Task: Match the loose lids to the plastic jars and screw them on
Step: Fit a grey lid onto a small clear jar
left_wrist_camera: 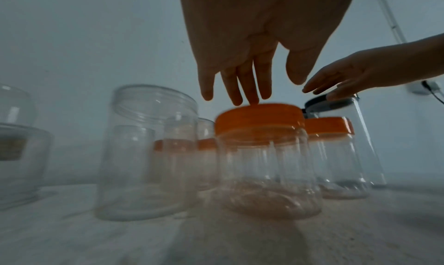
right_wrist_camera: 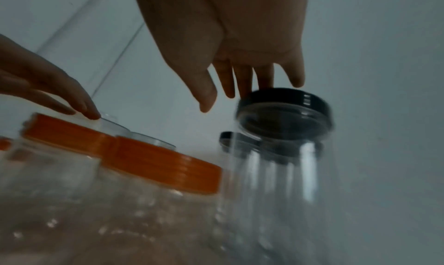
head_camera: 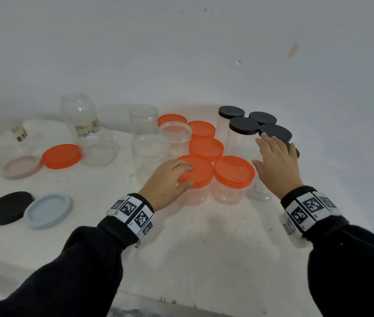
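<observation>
My left hand (head_camera: 181,176) lies with straight fingers on the orange lid (head_camera: 200,171) of a clear jar (left_wrist_camera: 266,174); in the left wrist view the fingertips (left_wrist_camera: 250,98) touch the lid's top (left_wrist_camera: 259,115). My right hand (head_camera: 273,156) is spread flat over a black lid (head_camera: 295,152) on a tall clear jar (head_camera: 259,193). In the right wrist view its fingers (right_wrist_camera: 245,86) meet that black lid (right_wrist_camera: 286,107) and the jar looks tilted. Loose lids lie at the left: orange (head_camera: 62,156), pink (head_camera: 21,167), black (head_camera: 8,211), pale blue (head_camera: 48,210).
Several open clear jars stand at the back left, such as one (head_camera: 150,154) beside my left hand and another (head_camera: 99,149). Orange-lidded jars (head_camera: 234,172) and black-lidded jars (head_camera: 243,129) crowd the middle. The white table (head_camera: 204,248) ends near my sleeves; a wall rises behind.
</observation>
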Available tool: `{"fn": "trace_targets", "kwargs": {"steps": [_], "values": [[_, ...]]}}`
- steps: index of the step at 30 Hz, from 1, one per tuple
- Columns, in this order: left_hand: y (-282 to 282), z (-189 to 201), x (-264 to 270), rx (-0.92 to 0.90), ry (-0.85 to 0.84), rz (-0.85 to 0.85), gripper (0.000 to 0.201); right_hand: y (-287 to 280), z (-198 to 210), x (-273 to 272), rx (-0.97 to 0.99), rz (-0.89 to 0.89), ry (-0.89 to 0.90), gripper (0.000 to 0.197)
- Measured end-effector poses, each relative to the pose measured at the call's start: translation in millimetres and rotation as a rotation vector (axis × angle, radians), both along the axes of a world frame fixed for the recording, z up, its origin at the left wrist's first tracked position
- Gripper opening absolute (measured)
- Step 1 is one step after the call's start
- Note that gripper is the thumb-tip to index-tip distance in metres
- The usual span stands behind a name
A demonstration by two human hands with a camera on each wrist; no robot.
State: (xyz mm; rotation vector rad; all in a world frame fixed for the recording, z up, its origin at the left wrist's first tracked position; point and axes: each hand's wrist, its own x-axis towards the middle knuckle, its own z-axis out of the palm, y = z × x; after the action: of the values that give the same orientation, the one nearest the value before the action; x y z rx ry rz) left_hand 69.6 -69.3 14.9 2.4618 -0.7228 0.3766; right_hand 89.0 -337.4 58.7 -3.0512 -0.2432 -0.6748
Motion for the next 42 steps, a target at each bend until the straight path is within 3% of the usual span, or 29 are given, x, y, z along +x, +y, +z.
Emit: {"fn": "trace_targets", "kwargs": {"steps": [4, 8, 10, 13, 20, 24, 33, 37, 42], "values": [[57, 4, -17, -0.032, 0.023, 0.112, 0.055, 58, 14, -4, 0.063, 0.164, 0.012, 0.046], [126, -5, -32, -0.015, 0.096, 0.345, 0.026, 120, 19, -4, 0.103, 0.356, 0.105, 0.048], [156, -11, -40, 0.018, 0.149, 0.453, 0.026, 150, 18, -5, 0.106, 0.415, 0.150, 0.051], [193, -15, -52, 0.106, 0.258, 0.557, 0.036, 189, 14, -4, 0.063, 0.457, 0.212, 0.054], [247, -21, -63, 0.475, 0.541, 0.571, 0.092, 241, -4, 18, -0.064, 0.372, 0.345, 0.064], [257, -24, -64, 0.537, 0.630, 0.505, 0.094, 249, -11, 25, -0.097, 0.312, 0.326, 0.063], [261, -23, -61, 0.433, 0.575, 0.509, 0.087, 253, -12, 28, -0.094, 0.294, 0.297, 0.057], [276, -20, -66, 0.180, 0.445, 0.533, 0.088, 269, -8, 21, -0.036, 0.304, 0.319, 0.057], [319, 3, -74, -0.086, 0.268, 0.604, 0.088, 317, 2, 20, 0.036, 0.492, 0.299, 0.054]]}}
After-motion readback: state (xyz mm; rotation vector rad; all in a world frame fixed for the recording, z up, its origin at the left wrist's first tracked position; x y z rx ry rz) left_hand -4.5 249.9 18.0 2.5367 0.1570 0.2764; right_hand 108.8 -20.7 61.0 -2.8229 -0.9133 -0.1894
